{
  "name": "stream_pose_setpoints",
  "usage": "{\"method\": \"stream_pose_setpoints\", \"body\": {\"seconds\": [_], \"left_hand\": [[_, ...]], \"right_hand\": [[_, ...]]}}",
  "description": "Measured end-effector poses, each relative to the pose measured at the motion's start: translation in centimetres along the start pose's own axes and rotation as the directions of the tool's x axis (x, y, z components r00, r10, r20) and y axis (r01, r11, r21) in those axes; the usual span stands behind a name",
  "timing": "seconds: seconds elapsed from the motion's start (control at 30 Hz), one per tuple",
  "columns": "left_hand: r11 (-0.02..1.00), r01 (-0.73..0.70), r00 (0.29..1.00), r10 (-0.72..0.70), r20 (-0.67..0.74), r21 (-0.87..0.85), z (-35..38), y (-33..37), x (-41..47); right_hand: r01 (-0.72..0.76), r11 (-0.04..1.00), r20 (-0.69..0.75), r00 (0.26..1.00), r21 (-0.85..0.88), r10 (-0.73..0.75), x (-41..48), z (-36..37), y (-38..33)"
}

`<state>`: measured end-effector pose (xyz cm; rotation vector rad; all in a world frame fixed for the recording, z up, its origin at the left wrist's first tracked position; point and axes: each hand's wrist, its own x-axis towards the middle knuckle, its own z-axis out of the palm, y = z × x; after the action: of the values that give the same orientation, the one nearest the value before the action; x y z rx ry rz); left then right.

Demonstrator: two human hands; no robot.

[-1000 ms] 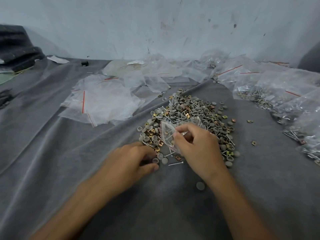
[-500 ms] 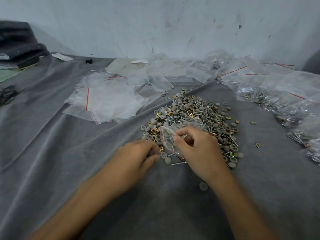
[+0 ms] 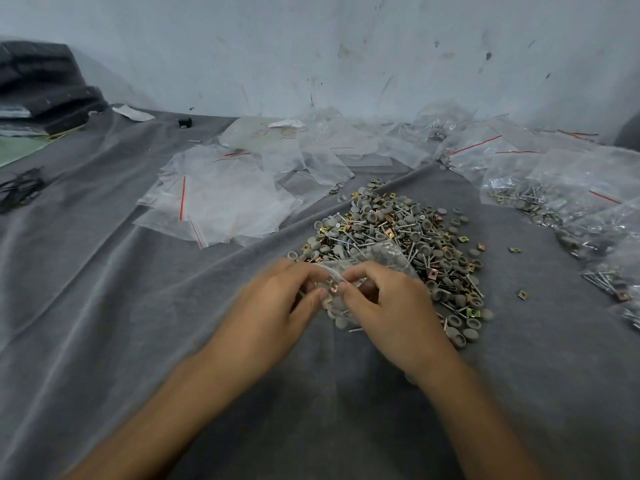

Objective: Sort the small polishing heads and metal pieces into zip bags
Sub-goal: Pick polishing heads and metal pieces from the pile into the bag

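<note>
Pale wall [image 3: 311,46] ran across the far side, scuffed, with dark spots. Wrinkled grey cloth [image 3: 104,306] covered the work surface under flat, even light. Dark folded stack [image 3: 41,84] sat far left, green patch [image 3: 17,150] just nearer.

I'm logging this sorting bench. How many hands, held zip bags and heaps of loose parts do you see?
hands: 2, the left hand and the right hand
zip bag, held by both hands: 1
heap of loose parts: 1
total: 4
</note>
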<state>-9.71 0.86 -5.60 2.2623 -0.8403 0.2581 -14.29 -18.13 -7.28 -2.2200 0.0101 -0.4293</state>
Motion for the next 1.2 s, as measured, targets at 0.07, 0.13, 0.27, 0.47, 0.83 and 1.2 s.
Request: {"method": "stream_pose_setpoints", "body": {"seconds": [0.07,0.13,0.27,0.47,0.83,1.2], "left_hand": [[0.997,0.036,0.998,-0.039,-0.048,-0.071,0.0,0.0,0.1],[0.983,0.053,0.994,-0.069,-0.089,-0.174,0.1,0.1,0.2],[0.945,0.013,0.991,-0.055,-0.119,-0.326,0.8,0.8,0.1],[0.865,0.027,0.981,-0.119,-0.154,-0.5,0.8,1.0,0.5],[0.976,-0.144,0.944,0.087,0.318,0.161,1.8,-0.1,-0.1],[0.98,-0.101,0.934,0.034,0.354,0.172,1.7,0.3,0.0]], "right_hand": [[-0.005,1.0,-0.006,1.0,0.02,0.005,0.0,-0.1,0.0],[-0.014,0.999,-0.002,1.0,0.042,0.014,-0.1,-0.1,-0.1],[-0.023,0.998,-0.007,1.0,0.056,0.024,0.0,0.0,-0.2],[-0.052,0.996,-0.029,0.998,0.077,0.055,0.2,-0.9,-0.4],[-0.066,0.998,-0.134,0.989,0.014,0.067,0.4,-1.6,0.1],[-0.076,0.997,-0.102,0.992,-0.004,0.075,0.3,-1.7,0.1]]}}
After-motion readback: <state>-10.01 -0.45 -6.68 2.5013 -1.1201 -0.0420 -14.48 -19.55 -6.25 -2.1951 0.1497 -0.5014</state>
